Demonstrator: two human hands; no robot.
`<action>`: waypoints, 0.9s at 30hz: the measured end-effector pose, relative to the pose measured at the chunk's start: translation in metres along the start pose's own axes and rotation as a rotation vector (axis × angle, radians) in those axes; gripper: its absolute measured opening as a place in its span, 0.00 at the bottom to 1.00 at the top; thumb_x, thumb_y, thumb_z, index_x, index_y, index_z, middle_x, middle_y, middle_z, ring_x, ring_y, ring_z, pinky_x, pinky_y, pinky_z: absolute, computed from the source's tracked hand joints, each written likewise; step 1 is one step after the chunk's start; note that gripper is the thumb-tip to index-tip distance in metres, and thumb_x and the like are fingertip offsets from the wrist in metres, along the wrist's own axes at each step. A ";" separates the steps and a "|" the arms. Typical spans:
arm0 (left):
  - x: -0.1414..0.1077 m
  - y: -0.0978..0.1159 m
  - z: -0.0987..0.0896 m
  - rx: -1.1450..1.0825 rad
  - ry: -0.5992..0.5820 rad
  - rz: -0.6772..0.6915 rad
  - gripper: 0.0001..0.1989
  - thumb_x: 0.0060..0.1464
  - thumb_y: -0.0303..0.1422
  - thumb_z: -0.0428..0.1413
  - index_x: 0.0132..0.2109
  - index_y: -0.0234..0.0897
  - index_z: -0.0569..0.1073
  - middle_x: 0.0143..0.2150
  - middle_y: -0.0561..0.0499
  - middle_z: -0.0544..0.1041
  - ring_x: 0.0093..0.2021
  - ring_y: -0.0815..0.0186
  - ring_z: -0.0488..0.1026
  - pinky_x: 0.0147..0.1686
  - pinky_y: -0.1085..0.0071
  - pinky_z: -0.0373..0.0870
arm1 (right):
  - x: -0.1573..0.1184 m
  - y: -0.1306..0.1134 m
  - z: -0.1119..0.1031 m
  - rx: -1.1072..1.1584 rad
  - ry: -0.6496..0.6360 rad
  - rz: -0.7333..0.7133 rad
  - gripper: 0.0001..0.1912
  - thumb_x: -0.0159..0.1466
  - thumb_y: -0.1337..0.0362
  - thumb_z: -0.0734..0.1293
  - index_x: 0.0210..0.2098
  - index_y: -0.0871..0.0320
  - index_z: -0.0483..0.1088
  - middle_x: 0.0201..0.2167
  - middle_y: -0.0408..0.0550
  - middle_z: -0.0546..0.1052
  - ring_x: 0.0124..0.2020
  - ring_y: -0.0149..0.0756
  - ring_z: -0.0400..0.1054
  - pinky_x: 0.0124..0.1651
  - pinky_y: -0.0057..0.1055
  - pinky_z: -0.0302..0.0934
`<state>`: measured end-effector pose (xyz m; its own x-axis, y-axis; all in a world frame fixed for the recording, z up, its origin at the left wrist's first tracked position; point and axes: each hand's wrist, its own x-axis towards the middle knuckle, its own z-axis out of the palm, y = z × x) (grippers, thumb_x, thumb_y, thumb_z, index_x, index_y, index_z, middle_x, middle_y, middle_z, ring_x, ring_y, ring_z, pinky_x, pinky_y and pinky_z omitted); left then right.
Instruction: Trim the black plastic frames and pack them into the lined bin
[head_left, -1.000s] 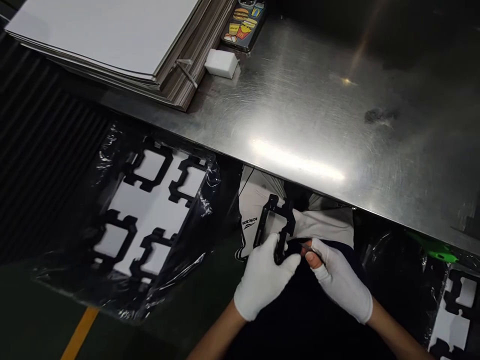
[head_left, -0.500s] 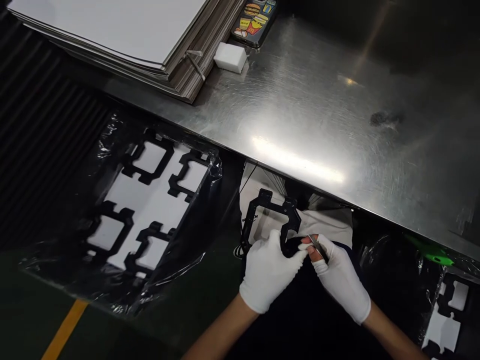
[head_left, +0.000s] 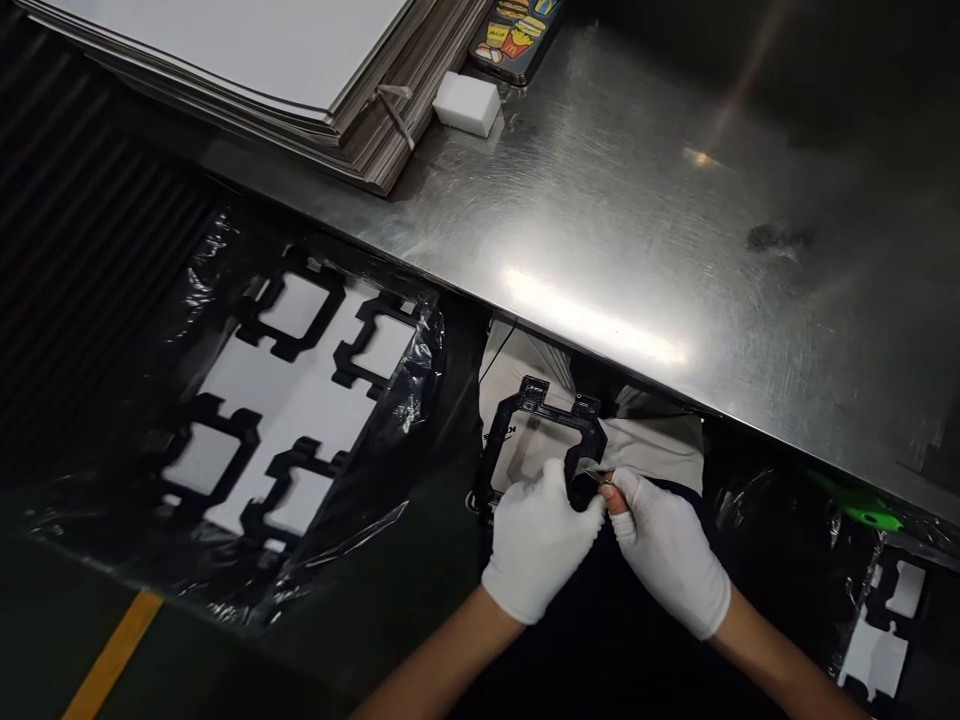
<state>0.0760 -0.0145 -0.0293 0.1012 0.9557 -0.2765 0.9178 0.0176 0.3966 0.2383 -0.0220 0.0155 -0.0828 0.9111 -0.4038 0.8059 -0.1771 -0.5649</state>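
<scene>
My left hand (head_left: 536,540), in a white glove, grips the near side of a black plastic frame (head_left: 525,415) held over my lap, just below the edge of the steel table (head_left: 637,230). In a white glove with the fingertips cut off, my right hand (head_left: 667,550) pinches a small metal blade against the frame's near right corner. The two hands touch each other at that corner.
On the left a tray (head_left: 247,400) wrapped in clear film holds several black frames on white card. Another such tray (head_left: 885,620) shows at the lower right. On the table lie a stack of white boards (head_left: 247,70), a white block (head_left: 466,103) and a phone (head_left: 517,35).
The black frame has been turned in my left hand, from standing narrow to lying broad. My right hand has closed in on its near right corner with the blade.
</scene>
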 end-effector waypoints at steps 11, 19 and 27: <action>0.001 -0.001 -0.002 -0.005 0.067 0.063 0.11 0.59 0.38 0.60 0.35 0.39 0.67 0.21 0.51 0.69 0.22 0.58 0.73 0.27 0.63 0.63 | 0.001 -0.004 0.010 -0.388 0.127 -0.146 0.20 0.82 0.60 0.57 0.34 0.56 0.69 0.24 0.41 0.70 0.19 0.36 0.68 0.23 0.33 0.49; -0.001 0.000 -0.001 0.016 -0.015 0.026 0.22 0.59 0.51 0.66 0.38 0.38 0.70 0.23 0.51 0.72 0.25 0.54 0.76 0.28 0.61 0.66 | 0.001 -0.007 0.006 -0.338 0.229 -0.085 0.18 0.83 0.60 0.56 0.37 0.56 0.66 0.24 0.39 0.72 0.18 0.32 0.65 0.23 0.28 0.52; 0.001 0.001 -0.003 0.025 0.116 0.096 0.10 0.58 0.37 0.62 0.35 0.37 0.69 0.21 0.53 0.68 0.20 0.58 0.72 0.24 0.62 0.61 | 0.001 -0.005 0.012 -0.370 0.176 -0.137 0.20 0.82 0.60 0.57 0.33 0.57 0.67 0.22 0.41 0.69 0.18 0.35 0.67 0.23 0.32 0.48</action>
<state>0.0756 -0.0130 -0.0270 0.1450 0.9802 -0.1351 0.9154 -0.0811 0.3944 0.2275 -0.0250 0.0091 -0.1279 0.9722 -0.1959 0.9531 0.0658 -0.2954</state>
